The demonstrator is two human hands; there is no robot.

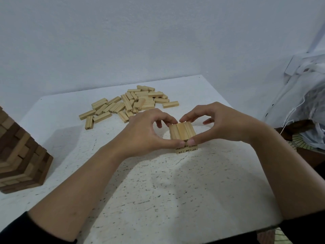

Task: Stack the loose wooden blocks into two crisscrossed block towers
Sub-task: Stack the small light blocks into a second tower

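A short stack of pale wooden blocks (182,132) stands in the middle of the white speckled table (158,182), its top layer three blocks side by side over a lower layer with numbered ends. My left hand (146,131) and my right hand (221,123) pinch the top layer between thumbs at the near end and fingertips at the far end. A pile of loose wooden blocks (130,103) lies beyond the hands, toward the table's far edge.
A tall tower of light and dark wooden blocks (21,155) stands at the table's left edge. A white wall rises behind the table. White netting and plastic (306,103) crowd the right side beyond the table's edge.
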